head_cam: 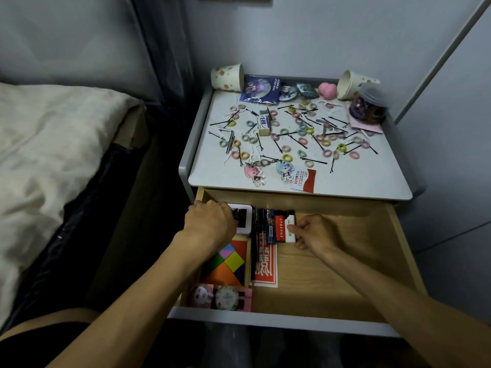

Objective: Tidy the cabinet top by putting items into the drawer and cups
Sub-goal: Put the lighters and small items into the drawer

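The wooden drawer [345, 274] stands pulled out below the cabinet top [358, 176]. My left hand [210, 221] grips a white square box [244, 219] at the drawer's back left. My right hand [316, 233] pinches a white eraser [290, 227] beside an orange one and dark pens. Several small hair ties [287, 157] and black hairpins [316, 161] lie scattered over the top. Two paper cups lie tipped at the back: one at the left [228, 76], one at the right [353, 85].
In the drawer lie a coloured tangram [228, 266], a red packet [265, 269] and a pink item with a clock face [225, 297]. On top: two keychain figures [268, 172], an eraser [264, 126], a blue badge pack [261, 88], a jar [368, 108], a red-and-white card [305, 180]. A bed [53, 155] lies left.
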The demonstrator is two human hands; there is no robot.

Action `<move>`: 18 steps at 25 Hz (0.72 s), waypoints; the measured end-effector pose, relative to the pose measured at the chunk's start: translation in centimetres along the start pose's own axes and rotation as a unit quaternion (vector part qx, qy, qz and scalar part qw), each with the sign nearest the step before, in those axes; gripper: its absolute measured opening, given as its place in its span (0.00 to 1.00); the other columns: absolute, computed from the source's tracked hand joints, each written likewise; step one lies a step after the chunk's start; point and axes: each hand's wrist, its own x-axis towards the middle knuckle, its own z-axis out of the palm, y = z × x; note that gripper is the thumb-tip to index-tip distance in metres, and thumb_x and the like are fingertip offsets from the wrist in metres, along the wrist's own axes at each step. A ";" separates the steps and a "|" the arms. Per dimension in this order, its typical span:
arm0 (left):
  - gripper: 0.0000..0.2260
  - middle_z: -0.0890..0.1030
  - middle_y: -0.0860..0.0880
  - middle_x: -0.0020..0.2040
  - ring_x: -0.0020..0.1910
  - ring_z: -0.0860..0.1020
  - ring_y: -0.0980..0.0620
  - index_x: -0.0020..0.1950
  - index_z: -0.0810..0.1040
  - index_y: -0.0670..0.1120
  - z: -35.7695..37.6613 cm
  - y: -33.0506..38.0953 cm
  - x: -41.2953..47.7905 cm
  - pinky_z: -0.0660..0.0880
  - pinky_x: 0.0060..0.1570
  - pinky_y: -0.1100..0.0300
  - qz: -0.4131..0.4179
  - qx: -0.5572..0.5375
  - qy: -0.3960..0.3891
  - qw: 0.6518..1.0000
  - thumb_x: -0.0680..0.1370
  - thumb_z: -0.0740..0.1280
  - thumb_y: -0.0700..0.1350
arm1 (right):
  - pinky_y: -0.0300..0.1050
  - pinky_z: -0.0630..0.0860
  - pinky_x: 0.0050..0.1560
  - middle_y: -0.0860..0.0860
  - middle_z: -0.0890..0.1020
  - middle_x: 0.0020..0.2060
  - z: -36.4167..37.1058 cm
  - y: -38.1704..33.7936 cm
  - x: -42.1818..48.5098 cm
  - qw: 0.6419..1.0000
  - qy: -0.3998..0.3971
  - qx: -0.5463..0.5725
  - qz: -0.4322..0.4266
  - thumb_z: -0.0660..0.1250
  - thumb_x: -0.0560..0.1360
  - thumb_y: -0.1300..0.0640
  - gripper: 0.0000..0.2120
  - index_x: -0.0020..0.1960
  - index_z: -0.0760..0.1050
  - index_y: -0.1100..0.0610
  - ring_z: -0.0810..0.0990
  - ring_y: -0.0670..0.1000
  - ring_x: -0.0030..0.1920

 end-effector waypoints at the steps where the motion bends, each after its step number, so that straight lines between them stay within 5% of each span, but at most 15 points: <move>1: 0.18 0.76 0.39 0.64 0.63 0.73 0.38 0.66 0.73 0.42 0.0 0.0 0.0 0.71 0.58 0.50 0.004 0.003 0.002 1.000 0.82 0.59 0.52 | 0.33 0.73 0.23 0.57 0.82 0.31 0.0 0.0 0.0 1.000 0.001 -0.010 -0.002 0.72 0.75 0.58 0.10 0.47 0.79 0.65 0.77 0.47 0.24; 7: 0.16 0.77 0.41 0.62 0.60 0.76 0.40 0.65 0.73 0.44 -0.5 0.1 -0.2 0.71 0.54 0.52 0.006 0.008 0.030 0.999 0.82 0.58 0.51 | 0.35 0.75 0.27 0.53 0.81 0.30 -0.5 -0.5 -0.9 0.999 0.012 -0.028 -0.032 0.72 0.75 0.58 0.06 0.45 0.78 0.60 0.78 0.46 0.26; 12: 0.16 0.80 0.42 0.58 0.56 0.78 0.40 0.61 0.76 0.49 -2.6 1.0 -0.7 0.74 0.50 0.52 0.022 -0.076 0.088 0.993 0.81 0.58 0.56 | 0.47 0.81 0.37 0.50 0.83 0.33 -4.1 -1.7 -3.4 0.992 0.014 -0.058 -0.112 0.70 0.75 0.60 0.05 0.41 0.79 0.53 0.81 0.48 0.30; 15: 0.12 0.83 0.47 0.50 0.47 0.81 0.45 0.54 0.79 0.53 -4.2 1.9 -1.0 0.76 0.45 0.54 0.049 -0.185 0.106 0.976 0.79 0.61 0.57 | 0.43 0.81 0.35 0.49 0.82 0.34 -7.2 -3.8 -5.7 0.984 -0.021 -0.048 -0.173 0.70 0.75 0.60 0.06 0.42 0.79 0.50 0.82 0.48 0.32; 18: 0.06 0.84 0.49 0.45 0.41 0.82 0.51 0.50 0.80 0.51 -6.2 2.3 -1.1 0.79 0.42 0.54 0.067 -0.404 0.091 0.908 0.80 0.65 0.51 | 0.39 0.78 0.32 0.49 0.83 0.37 -11.1 -7.1 -5.6 0.975 0.026 -0.010 -0.221 0.71 0.75 0.59 0.03 0.44 0.80 0.52 0.81 0.46 0.31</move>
